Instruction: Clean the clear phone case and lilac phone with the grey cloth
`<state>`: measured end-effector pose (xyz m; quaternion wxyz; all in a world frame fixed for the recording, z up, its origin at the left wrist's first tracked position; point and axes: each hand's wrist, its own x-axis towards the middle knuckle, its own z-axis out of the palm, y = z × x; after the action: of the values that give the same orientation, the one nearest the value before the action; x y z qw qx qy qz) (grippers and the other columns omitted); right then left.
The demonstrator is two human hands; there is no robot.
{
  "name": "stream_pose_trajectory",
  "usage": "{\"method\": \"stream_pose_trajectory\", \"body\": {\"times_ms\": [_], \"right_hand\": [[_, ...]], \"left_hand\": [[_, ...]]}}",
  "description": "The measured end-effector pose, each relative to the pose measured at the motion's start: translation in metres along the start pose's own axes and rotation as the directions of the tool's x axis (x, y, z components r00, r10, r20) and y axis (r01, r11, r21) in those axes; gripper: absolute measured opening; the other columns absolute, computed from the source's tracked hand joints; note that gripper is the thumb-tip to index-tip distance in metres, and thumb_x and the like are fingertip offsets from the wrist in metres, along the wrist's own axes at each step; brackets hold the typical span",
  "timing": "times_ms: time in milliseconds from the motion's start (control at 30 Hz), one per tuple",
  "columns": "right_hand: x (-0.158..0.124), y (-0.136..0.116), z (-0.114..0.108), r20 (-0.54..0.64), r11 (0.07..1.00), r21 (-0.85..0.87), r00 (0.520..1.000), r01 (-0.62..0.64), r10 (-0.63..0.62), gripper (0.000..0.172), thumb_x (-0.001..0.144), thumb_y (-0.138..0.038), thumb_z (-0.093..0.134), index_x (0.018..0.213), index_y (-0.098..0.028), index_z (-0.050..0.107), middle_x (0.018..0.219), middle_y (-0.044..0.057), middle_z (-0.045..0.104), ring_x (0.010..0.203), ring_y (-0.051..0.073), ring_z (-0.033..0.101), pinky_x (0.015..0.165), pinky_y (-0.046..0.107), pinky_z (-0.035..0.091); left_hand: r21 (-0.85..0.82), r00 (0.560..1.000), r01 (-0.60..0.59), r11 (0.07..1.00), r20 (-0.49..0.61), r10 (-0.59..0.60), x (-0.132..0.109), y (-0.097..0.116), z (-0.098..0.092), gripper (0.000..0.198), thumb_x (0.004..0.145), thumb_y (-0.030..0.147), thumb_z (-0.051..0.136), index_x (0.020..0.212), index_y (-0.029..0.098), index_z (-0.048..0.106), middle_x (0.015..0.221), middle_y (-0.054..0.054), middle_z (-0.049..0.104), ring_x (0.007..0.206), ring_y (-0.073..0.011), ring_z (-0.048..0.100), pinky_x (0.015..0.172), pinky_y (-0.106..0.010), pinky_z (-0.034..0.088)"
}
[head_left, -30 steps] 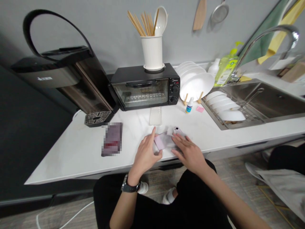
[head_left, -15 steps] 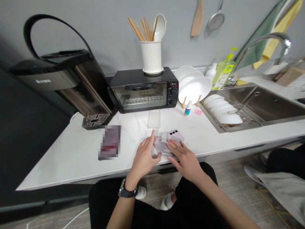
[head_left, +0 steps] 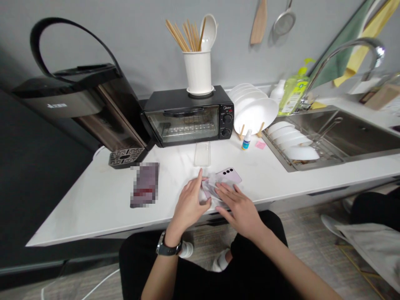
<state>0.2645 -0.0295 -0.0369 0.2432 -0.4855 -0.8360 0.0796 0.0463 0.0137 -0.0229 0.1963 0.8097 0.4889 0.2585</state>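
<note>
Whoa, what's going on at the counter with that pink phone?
A person sitting at the white countertop has both hands on a pale pink smartphone that lies face down, camera lenses up. A thin, whitish, crinkled sheet covers part of it. The right hand lies flat on the sheet, and the left hand touches its left edge. A clear plastic phone case lies just beyond, in front of the black toaster oven.

One phone (head_left: 230,175), one clear case (head_left: 202,154), one oven (head_left: 187,117)
</note>
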Motion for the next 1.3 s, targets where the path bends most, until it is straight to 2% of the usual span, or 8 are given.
{"method": "stream_pose_trajectory", "body": {"times_ms": [167, 300, 433, 667, 900, 1000, 1167, 1300], "right_hand": [[0.014, 0.033, -0.005, -0.127, 0.971, -0.135, 0.975, -0.198, 0.181, 0.069, 0.104, -0.055, 0.056, 0.156, -0.009, 0.050, 0.162, 0.020, 0.046, 0.152, 0.039, 0.043, 0.125, 0.061, 0.034], [0.031, -0.002, 0.009, -0.037, 0.999, -0.025, 0.999, -0.031, 0.030, 0.076, 0.100, -0.062, 0.058, 0.153, -0.009, 0.052, 0.160, 0.020, 0.050, 0.153, 0.038, 0.042, 0.126, 0.061, 0.033], [0.013, -0.019, 0.009, 0.027, 0.990, 0.099, 0.994, 0.101, -0.104, 0.074, 0.100, -0.064, 0.058, 0.155, -0.016, 0.051, 0.159, 0.015, 0.053, 0.151, 0.030, 0.047, 0.127, 0.056, 0.035], [0.014, 0.036, -0.008, -0.115, 0.976, -0.129, 0.980, -0.178, 0.163, 0.068, 0.106, -0.055, 0.051, 0.158, -0.011, 0.047, 0.162, 0.019, 0.047, 0.152, 0.039, 0.043, 0.124, 0.066, 0.031], [0.028, -0.018, 0.010, 0.030, 0.999, 0.017, 0.999, 0.036, -0.036, 0.070, 0.104, -0.061, 0.050, 0.157, -0.015, 0.049, 0.162, 0.014, 0.049, 0.154, 0.032, 0.041, 0.129, 0.059, 0.026], [0.007, -0.009, 0.002, 0.027, 0.999, 0.021, 0.999, 0.029, -0.029, 0.065, 0.105, -0.058, 0.050, 0.158, -0.020, 0.048, 0.161, 0.012, 0.051, 0.152, 0.030, 0.045, 0.128, 0.058, 0.028], [0.010, 0.030, -0.006, -0.114, 0.971, -0.122, 0.975, -0.204, 0.190, 0.066, 0.107, -0.054, 0.048, 0.158, -0.013, 0.047, 0.162, 0.017, 0.048, 0.153, 0.038, 0.043, 0.125, 0.065, 0.028], [0.037, 0.008, 0.010, -0.057, 0.990, -0.092, 0.993, -0.108, 0.103, 0.071, 0.105, -0.059, 0.050, 0.157, -0.011, 0.048, 0.162, 0.018, 0.048, 0.155, 0.039, 0.038, 0.126, 0.065, 0.028]], "left_hand": [[-0.001, 0.999, -0.031, 1.000, -0.022, 0.031, 0.001, 0.001, 0.000, 0.104, 0.088, 0.022, 0.071, 0.170, 0.030, 0.007, 0.144, -0.009, 0.062, 0.134, -0.0294, 0.055, 0.116, -0.049, 0.042], [-0.012, 1.000, -0.020, 1.000, 0.007, 0.020, 0.000, -0.003, 0.001, 0.106, 0.086, 0.020, 0.071, 0.170, 0.027, 0.006, 0.147, -0.012, 0.058, 0.135, -0.0310, 0.054, 0.114, -0.050, 0.044], [-0.041, 1.000, -0.020, 0.999, 0.007, 0.020, -0.001, -0.006, 0.000, 0.107, 0.084, 0.015, 0.068, 0.170, 0.030, 0.006, 0.148, -0.011, 0.058, 0.135, -0.0301, 0.054, 0.114, -0.049, 0.045], [-0.011, 0.999, -0.039, 0.999, -0.025, 0.038, 0.002, 0.000, 0.001, 0.102, 0.088, 0.021, 0.070, 0.169, 0.030, 0.008, 0.144, -0.010, 0.061, 0.134, -0.0304, 0.055, 0.116, -0.051, 0.042], [-0.020, 1.000, -0.001, 1.000, 0.027, 0.002, 0.001, 0.000, -0.001, 0.106, 0.084, 0.018, 0.070, 0.170, 0.023, 0.008, 0.150, -0.015, 0.056, 0.135, -0.0323, 0.053, 0.113, -0.050, 0.045], [-0.020, 1.000, 0.004, 1.000, 0.012, -0.003, 0.001, 0.000, 0.000, 0.105, 0.085, 0.019, 0.069, 0.170, 0.025, 0.007, 0.148, -0.013, 0.057, 0.136, -0.0310, 0.053, 0.115, -0.049, 0.044], [-0.020, 0.999, -0.034, 0.999, -0.013, 0.034, 0.001, 0.001, 0.001, 0.104, 0.087, 0.021, 0.071, 0.170, 0.029, 0.009, 0.146, -0.009, 0.060, 0.135, -0.0299, 0.054, 0.116, -0.049, 0.042], [-0.040, 1.000, -0.020, 0.999, -0.022, 0.020, 0.000, -0.001, 0.002, 0.105, 0.086, 0.021, 0.070, 0.170, 0.028, 0.007, 0.148, -0.011, 0.059, 0.135, -0.0300, 0.054, 0.116, -0.049, 0.043]]}}
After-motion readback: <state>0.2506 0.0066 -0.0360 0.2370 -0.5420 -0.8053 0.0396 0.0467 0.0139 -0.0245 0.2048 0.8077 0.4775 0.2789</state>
